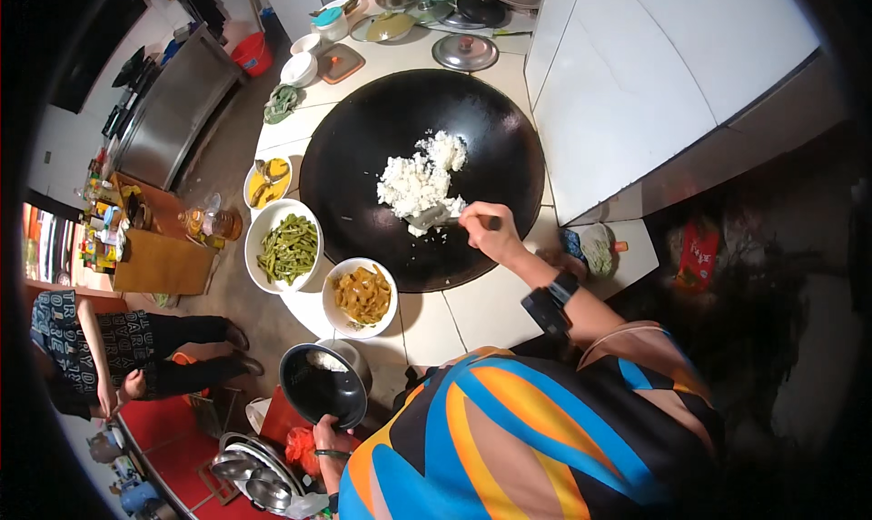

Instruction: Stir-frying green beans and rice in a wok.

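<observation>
My right hand (pixel 492 230) grips the handle of a metal spatula (pixel 430 216) over a large black wok (pixel 361 138) set into the tiled stove top. The spatula's blade touches the near side of a clumpy heap of white rice (pixel 414 183) lying in the wok. Low on the left, my left hand (pixel 330 433) holds a dark-lined cooking pot (pixel 320 394) by its rim. The pot is tilted, and a little rice (pixel 328 361) clings inside it. Part of my left hand is hidden behind the pot.
Along the wok's left edge stand a bowl of green beans (pixel 289 247), a bowl of brown cooked strips (pixel 361 294) and a dish with yellow liquid (pixel 268 183). A metal lid (pixel 465 52) lies behind the wok. A white tiled wall (pixel 633 77) rises at right. Another person (pixel 129 350) stands at left.
</observation>
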Demonstrator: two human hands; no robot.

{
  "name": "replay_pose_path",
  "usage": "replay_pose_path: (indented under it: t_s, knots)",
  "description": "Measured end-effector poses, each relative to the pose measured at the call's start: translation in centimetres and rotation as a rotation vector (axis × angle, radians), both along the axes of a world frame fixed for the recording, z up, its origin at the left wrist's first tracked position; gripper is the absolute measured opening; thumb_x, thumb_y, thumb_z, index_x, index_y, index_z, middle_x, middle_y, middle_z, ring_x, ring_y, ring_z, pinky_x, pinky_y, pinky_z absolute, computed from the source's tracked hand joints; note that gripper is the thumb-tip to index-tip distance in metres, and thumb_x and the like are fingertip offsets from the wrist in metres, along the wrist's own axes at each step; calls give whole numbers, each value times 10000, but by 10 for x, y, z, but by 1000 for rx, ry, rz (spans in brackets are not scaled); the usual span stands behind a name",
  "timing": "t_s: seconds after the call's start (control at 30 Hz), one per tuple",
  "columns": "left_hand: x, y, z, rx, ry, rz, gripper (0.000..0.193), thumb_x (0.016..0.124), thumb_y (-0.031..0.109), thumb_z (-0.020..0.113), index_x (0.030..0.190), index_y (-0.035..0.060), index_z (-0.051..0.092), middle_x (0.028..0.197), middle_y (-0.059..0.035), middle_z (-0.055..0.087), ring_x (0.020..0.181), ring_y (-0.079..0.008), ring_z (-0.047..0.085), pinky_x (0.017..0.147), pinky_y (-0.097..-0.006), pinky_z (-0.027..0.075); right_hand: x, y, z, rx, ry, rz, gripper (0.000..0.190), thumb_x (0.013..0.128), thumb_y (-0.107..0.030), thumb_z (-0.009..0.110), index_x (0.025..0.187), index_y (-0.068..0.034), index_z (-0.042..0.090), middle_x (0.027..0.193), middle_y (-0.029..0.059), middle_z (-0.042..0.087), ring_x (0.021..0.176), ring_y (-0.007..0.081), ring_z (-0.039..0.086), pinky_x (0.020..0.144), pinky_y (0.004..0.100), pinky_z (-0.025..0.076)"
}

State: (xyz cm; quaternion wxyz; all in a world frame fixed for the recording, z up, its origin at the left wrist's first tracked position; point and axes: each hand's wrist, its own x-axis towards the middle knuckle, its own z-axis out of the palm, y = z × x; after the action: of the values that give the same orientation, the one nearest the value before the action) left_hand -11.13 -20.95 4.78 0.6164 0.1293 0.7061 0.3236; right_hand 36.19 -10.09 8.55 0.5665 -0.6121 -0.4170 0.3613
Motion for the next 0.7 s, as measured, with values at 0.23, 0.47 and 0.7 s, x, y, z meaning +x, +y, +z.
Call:
replay_pose_path:
  t_s: [0.23,0.47,0.7]
  knots:
    - [4,4,11,-111,-80,22,161,661,42,433,789,-30,500,722,-138,570,585,-265,560,447,-337,403,13,17,52,48,-53,-29,150,739,-44,507,598,-6,542,512,0,509,471,65,486,436,222,382]
    - [-2,-3,2,112,46,-120,244,651,44,432,868,-44,503,746,-141,574,592,-258,566,426,-317,392,17,44,34,-56,86,-34,168,733,-82,525,580,-18,547,494,25,511,410,76,474,392,240,376]
    - [23,9,34,-82,55,21,213,654,52,436,842,-26,500,733,-127,564,592,-253,561,436,-326,395,15,55,30,-57,-50,-42,167,732,-90,491,616,-9,579,529,49,532,364,96,452,344,221,365]
